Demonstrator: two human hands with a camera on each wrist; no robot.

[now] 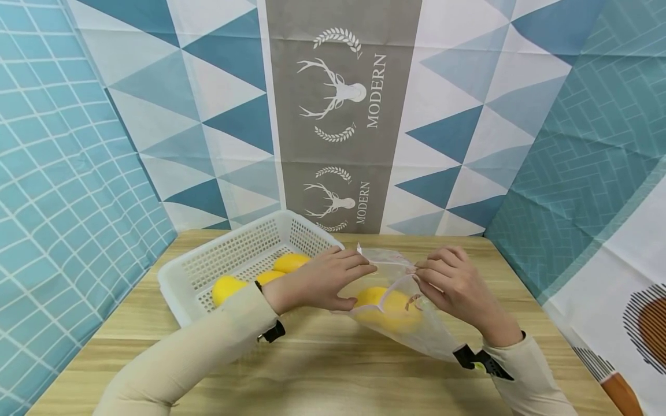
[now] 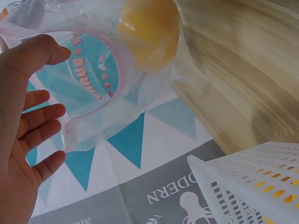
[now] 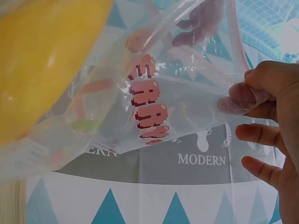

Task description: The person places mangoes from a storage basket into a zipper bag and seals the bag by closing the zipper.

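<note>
A clear zip bag (image 1: pixel 432 338) with pink strips along its mouth and printed lettering stands open between the two hands. Inside it lies a smooth yellow fruit, mango-like in shape (image 1: pixel 398 309). My right hand (image 1: pixel 460 286) pinches the rim of the bag between thumb and forefinger, its other fingers spread in the right wrist view. At the opposite side of the mouth is my left hand (image 1: pixel 325 277), palm toward the bag (image 2: pixel 88 116), fingers loosely bent and apart, gripping nothing. Several more yellow fruits (image 1: pixel 227 289) lie in a white perforated basket (image 1: pixel 224 254) beyond the left forearm.
The basket takes up the left back of the wood-grain table (image 1: pixel 291 375). Patterned cloth (image 1: pixel 343 110) hangs behind, and tile-print sheets (image 1: pixel 47 144) line the left side. Each wrist wears a dark strap with a small camera.
</note>
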